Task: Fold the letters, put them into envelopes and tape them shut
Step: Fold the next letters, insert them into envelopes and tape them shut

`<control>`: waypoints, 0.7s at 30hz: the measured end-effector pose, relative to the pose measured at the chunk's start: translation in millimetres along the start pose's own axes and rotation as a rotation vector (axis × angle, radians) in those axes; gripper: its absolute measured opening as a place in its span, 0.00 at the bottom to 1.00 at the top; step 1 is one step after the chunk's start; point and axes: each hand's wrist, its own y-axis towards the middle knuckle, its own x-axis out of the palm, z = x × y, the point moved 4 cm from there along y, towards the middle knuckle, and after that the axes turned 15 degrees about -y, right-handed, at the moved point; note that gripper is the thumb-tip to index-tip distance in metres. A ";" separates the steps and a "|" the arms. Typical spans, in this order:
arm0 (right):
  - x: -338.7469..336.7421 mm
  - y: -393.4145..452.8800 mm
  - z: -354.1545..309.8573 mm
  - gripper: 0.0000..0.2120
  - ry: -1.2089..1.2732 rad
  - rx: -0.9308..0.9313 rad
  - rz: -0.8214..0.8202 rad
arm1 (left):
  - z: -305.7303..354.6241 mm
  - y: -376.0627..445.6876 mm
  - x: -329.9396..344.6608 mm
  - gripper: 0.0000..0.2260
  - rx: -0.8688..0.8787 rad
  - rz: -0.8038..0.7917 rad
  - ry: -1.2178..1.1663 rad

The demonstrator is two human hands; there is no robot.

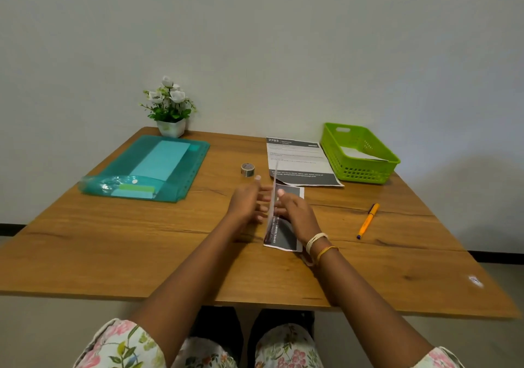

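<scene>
Right hand (295,211) covers much of the half-folded letter (283,234).

Single head-mounted, wide-angle view. You look from above the near edge of the table (141,254), facing forward and down toward the wall (255,41) behind it. Your knees fill the bottom edge, your forearms reach up the centre, and your hands sit near mid-frame at close range. The far edge of the table lies across the middle, and the wide lens bows its edges. No second view overlaps this one.
</scene>
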 end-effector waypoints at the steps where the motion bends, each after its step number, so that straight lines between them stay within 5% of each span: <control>1: -0.7 4.0 -2.0 0.17 0.032 0.059 0.007 | -2.5 -1.2 3.7 0.17 0.036 -0.036 0.063; 5: -12.9 16.3 -1.0 0.08 -0.134 0.269 0.070 | -16.0 1.0 7.2 0.10 0.245 -0.089 0.474; 9: -21.4 17.0 1.2 0.15 -0.374 0.288 0.032 | -22.7 0.9 8.6 0.09 0.342 -0.108 0.702; 15: -18.9 21.0 -3.1 0.22 -0.775 0.106 -0.100 | -22.1 0.4 -8.5 0.17 0.553 -0.132 1.032; 21: -1.7 32.0 -10.1 0.26 -1.174 -0.099 -0.089 | -37.5 3.0 -14.1 0.23 0.456 -0.267 1.228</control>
